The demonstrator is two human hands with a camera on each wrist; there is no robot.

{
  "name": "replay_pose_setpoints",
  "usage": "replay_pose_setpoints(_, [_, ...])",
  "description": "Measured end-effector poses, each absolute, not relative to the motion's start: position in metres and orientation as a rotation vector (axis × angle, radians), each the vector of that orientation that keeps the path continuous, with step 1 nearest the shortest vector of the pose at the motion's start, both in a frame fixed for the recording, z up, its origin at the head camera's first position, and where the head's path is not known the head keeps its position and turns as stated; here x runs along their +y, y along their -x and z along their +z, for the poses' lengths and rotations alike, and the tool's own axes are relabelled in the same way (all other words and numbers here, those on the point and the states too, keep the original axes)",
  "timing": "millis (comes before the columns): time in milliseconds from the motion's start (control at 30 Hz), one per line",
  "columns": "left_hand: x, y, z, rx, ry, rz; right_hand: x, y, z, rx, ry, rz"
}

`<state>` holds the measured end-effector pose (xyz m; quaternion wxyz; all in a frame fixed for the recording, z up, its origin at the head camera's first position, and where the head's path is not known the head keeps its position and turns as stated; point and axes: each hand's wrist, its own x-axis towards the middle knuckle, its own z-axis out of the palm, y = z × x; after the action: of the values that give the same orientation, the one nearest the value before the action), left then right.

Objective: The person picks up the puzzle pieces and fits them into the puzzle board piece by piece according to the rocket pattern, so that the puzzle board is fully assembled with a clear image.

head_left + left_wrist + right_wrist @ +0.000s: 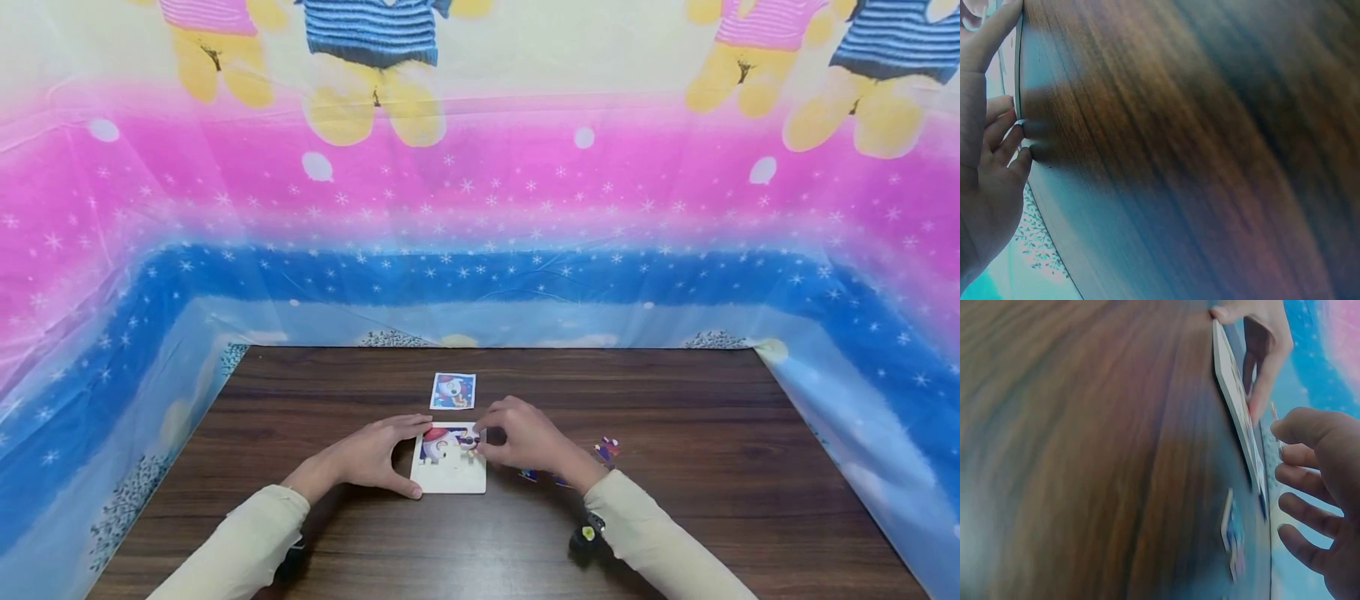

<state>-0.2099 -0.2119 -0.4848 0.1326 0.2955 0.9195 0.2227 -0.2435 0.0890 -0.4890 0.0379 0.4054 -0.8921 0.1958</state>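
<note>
A square white puzzle board (450,479) lies on the dark wooden table, with a partly filled cartoon picture along its upper part. My left hand (371,454) holds the board at its left side, thumb at the near left corner and fingers at the far edge. Over the board's upper right part, my right hand (521,435) pinches a small puzzle piece (1275,414) between thumb and index finger. That piece appears nearly edge-on in the right wrist view, its other fingers spread loosely. The left wrist view catches only part of the left hand (997,156) beside the board.
Beyond the board lies a small picture card (453,404) with a similar cartoon. Several loose puzzle pieces (606,450) lie right of the board, some partly behind the right forearm. A printed cloth (487,283) hangs round the table's back and sides.
</note>
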Motion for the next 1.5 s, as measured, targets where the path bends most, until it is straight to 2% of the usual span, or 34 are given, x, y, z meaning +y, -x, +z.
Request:
replay_pose_setpoints(567, [-0.213, 0.212, -0.486, 2.665, -0.864, 0.631, 0.059, 0.235, -0.496, -2.753, -1.269, 0.517])
replay_pose_setpoints(1500, [-0.214, 0.212, -0.487, 2.660, -0.876, 0.652, 0.046, 0.233, -0.496, -2.764, -1.257, 0.408])
